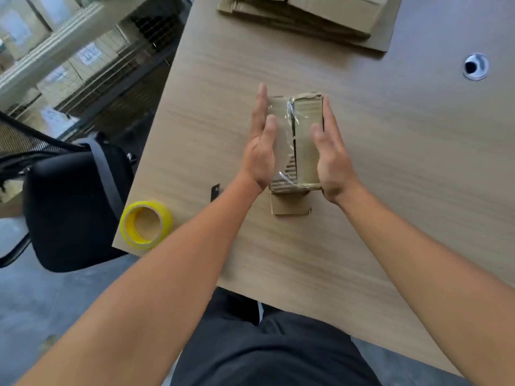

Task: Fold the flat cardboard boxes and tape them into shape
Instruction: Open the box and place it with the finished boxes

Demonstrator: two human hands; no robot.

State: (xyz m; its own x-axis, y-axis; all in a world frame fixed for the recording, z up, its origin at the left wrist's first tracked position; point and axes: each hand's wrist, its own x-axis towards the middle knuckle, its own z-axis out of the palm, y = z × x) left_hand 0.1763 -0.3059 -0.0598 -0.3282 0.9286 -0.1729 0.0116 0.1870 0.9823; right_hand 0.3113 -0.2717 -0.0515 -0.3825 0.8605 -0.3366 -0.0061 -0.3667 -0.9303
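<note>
A small folded cardboard box (302, 129) stands on the wooden table (390, 151), its top flaps closed and covered with clear tape along the seam. My left hand (260, 143) lies flat against the box's left side, fingers straight. Against the box's right side my right hand (330, 151) presses, fingers straight too. A loose flap (289, 204) sticks out at the box's near end. A roll of yellow tape (146, 225) lies at the table's near left corner. A stack of flat cardboard boxes (306, 15) sits at the far edge.
A small dark object (215, 190) lies on the table left of my left wrist. A round cable hole (476, 66) is at the far right. A black chair with a bag (72, 201) stands left of the table, shelves with boxes behind it.
</note>
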